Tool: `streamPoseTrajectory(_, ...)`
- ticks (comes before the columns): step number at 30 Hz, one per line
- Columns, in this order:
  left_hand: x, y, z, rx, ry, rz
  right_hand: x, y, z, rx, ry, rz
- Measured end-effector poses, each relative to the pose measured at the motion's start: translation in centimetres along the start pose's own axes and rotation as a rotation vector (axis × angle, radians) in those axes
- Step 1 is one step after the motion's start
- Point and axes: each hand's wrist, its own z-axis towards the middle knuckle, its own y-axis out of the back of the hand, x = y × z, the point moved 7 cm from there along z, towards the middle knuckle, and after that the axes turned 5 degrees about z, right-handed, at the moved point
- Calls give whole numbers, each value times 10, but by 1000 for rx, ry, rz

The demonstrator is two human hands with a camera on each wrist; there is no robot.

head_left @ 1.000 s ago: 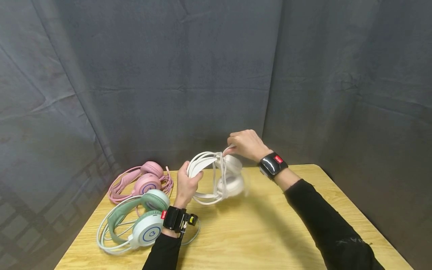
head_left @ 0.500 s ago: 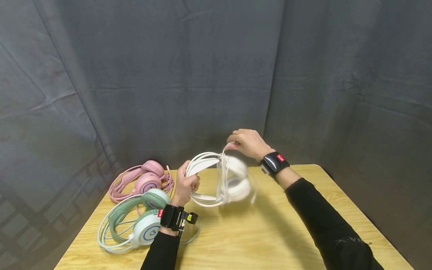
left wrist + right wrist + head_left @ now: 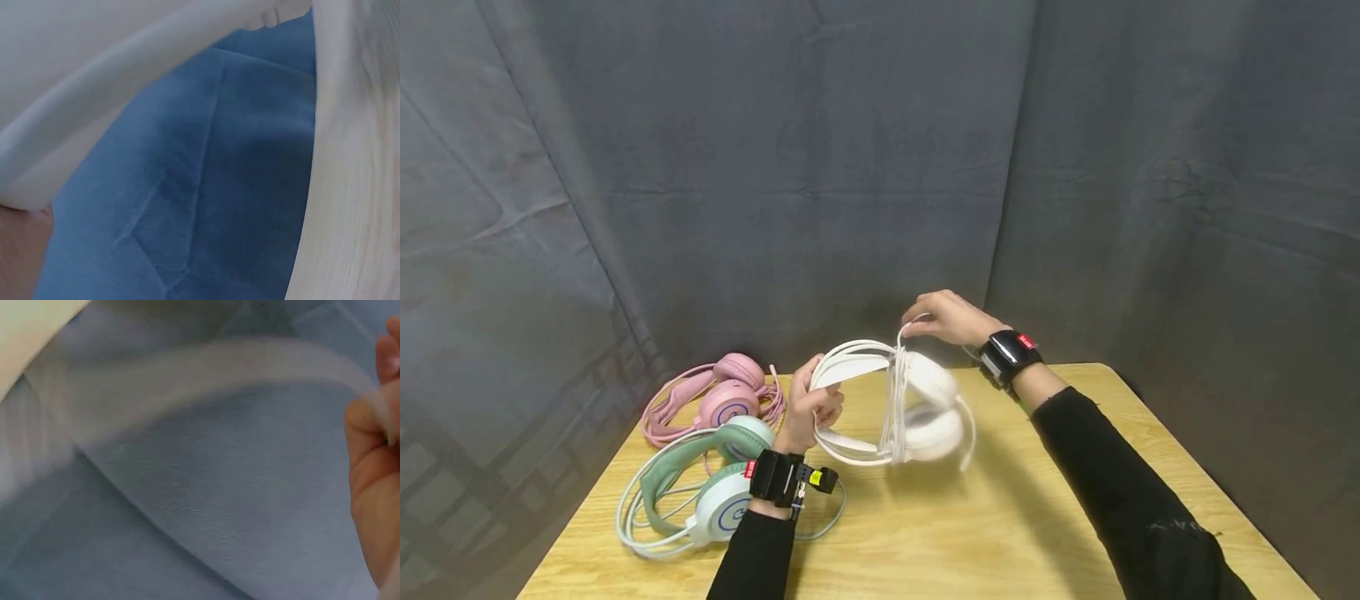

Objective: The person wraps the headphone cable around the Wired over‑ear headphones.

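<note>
White headphones (image 3: 934, 433) hang above the table, tilted on their side, with the ear cups to the right. My left hand (image 3: 808, 404) grips their headband; in the left wrist view the smooth white headband (image 3: 125, 69) crosses the upper left. Several turns of white cable (image 3: 895, 404) are wound across the headphones between band and cups. Up and to the right, my right hand (image 3: 951, 318) pinches the cable between thumb and fingers. The right wrist view shows a blurred length of cable (image 3: 250, 359) running to that hand. A short microphone boom (image 3: 967, 433) dangles beside the lower cup.
On the wooden table (image 3: 940, 542), pink headphones (image 3: 733, 400) lie at the back left. Green-and-white headphones (image 3: 726, 500) lie in front of them, partly behind the left wrist. Grey curtains (image 3: 790, 167) close off the back and sides.
The white headphones have turned and shifted slightly right, their cups swinging outward. My right hand keeps its hold on the cable, moving little; the left hand has shifted slightly left.
</note>
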Motion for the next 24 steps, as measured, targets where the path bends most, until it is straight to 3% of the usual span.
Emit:
streamPoseTrajectory(7, -5, 3, 0, 99, 2, -474, -29, -9, -18, 64, -105, 94)
streamPoseTrajectory(12, 2, 8, -6, 120, 111, -788, -57, -14, -32, 63, -195, 87)
streamPoseTrajectory(17, 12, 13, -6, 19, 222, -975, -79, -23, -47, 54, -243, 103)
streamPoseTrajectory(24, 25, 29, -10, -215, 258, -1019, -103, -44, -73, -3, -303, 100)
